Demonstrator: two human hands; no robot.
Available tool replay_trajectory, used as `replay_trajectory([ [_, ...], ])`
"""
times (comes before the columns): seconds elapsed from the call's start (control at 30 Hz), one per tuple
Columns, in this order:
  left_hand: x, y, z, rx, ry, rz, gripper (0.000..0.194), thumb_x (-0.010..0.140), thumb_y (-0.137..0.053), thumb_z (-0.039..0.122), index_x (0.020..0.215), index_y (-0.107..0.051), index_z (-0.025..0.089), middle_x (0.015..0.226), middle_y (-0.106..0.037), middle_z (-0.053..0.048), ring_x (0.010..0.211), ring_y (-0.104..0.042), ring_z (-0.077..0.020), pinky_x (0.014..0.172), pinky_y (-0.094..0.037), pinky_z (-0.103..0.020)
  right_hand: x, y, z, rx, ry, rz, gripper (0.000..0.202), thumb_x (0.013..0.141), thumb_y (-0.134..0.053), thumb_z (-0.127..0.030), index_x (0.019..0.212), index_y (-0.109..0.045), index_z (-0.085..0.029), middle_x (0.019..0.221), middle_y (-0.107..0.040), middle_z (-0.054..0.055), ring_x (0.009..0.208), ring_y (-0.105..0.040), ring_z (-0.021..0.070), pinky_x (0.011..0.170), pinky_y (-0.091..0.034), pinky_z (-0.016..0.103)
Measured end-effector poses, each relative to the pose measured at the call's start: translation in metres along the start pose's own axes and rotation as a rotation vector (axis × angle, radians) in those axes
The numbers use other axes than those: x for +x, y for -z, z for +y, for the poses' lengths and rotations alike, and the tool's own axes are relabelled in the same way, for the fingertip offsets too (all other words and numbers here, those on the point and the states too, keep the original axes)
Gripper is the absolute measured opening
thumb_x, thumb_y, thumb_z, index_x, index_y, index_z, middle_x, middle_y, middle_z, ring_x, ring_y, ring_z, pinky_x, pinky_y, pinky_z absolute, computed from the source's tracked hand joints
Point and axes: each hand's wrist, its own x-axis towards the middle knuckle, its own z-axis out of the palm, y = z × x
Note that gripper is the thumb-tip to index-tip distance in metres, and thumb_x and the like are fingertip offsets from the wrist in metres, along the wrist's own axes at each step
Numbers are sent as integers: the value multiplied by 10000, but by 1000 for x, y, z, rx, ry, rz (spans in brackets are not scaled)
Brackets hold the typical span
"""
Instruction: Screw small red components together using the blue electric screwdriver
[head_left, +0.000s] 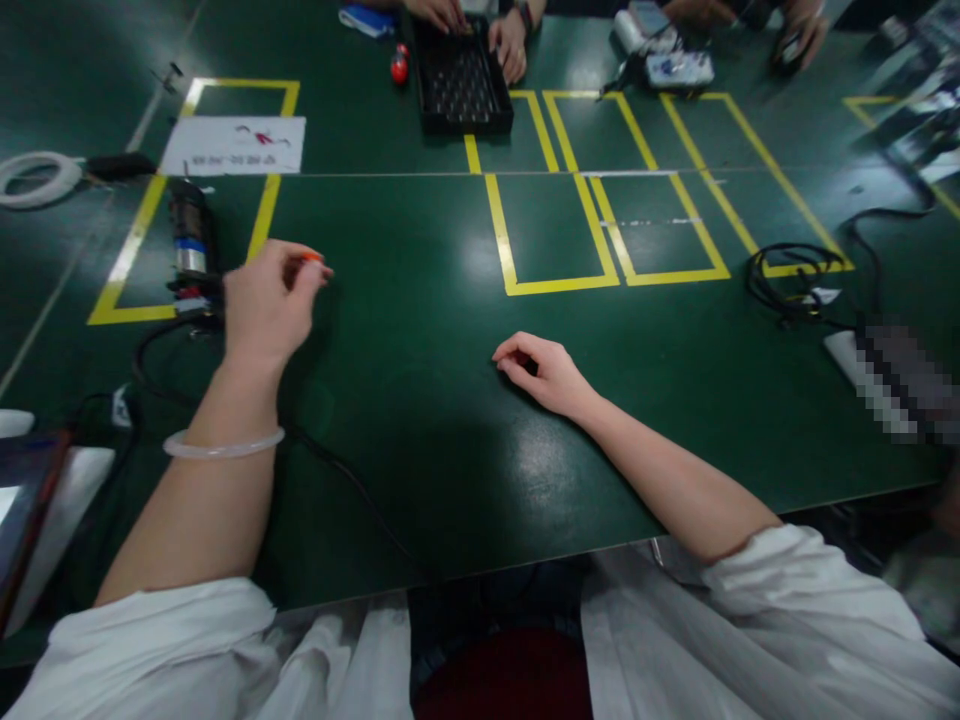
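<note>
My left hand [271, 300] is raised over the table's left side, with thumb and fingers pinched on a small orange piece [312, 257]. Its exact kind is too small to tell. Just left of that wrist is a dark cylindrical device [190, 235] with a blue band and a silver section, partly covered by the hand. My right hand [544, 372] lies on the green table [420, 420] near the middle. Its fingers are curled, thumb and forefinger close together, and nothing shows between them. A translucent bangle [223, 446] circles my left forearm.
Yellow tape outlines [562, 285] mark the tabletop. Across the table, a co-worker's hands [508, 45] are at a black tray [466, 125], beside a red object [400, 65]. A printed white sheet [232, 146] lies far left. Coiled black cable [787, 275] is at right.
</note>
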Motion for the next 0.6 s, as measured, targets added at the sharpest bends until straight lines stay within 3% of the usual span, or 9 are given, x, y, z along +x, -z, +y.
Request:
replay_trajectory([
  [0.1,-11,-31,50,-277,-180,-219,459,1008,-509,450,1306,-639,126,1019,-711,-76,929,-672,-194,889,-521,-330,-1,0,0,61,0,3,123,939,-587,-211,1051,-635,-193,852,-677,8,756,-632,147,751,-508,290],
  [0.2,-33,-56,87,-493,-259,-529,597,994,-526,426,1495,-502,104,843,-666,-47,780,-647,-179,750,-528,-300,-1,-1,-2,145,-1,-37,279,915,-658,-239,1179,-576,-202,850,-675,-13,736,-629,136,746,-513,284],
  [0.3,-51,-70,100,-652,-298,-715,706,1007,-524,395,1607,-320,82,770,-592,-5,717,-609,-163,693,-508,-281,-2,-3,-5,177,11,-110,329,888,-715,-259,1183,-578,-207,866,-682,-15,740,-628,133,724,-513,273],
  [0.43,-56,-76,97,-775,-272,-769,722,1022,-533,413,1613,-294,74,804,-598,-15,751,-621,-166,721,-517,-285,-4,-5,-9,163,69,-147,114,927,-676,-243,1017,-637,-187,847,-677,0,719,-614,126,687,-502,263],
  [0.6,-52,-77,95,-797,-197,-701,518,1059,-459,432,1450,-488,94,896,-662,-57,755,-646,-162,715,-527,-283,-5,-5,-9,149,76,-85,112,921,-703,-246,1002,-655,-185,841,-679,1,705,-607,122,667,-504,253],
])
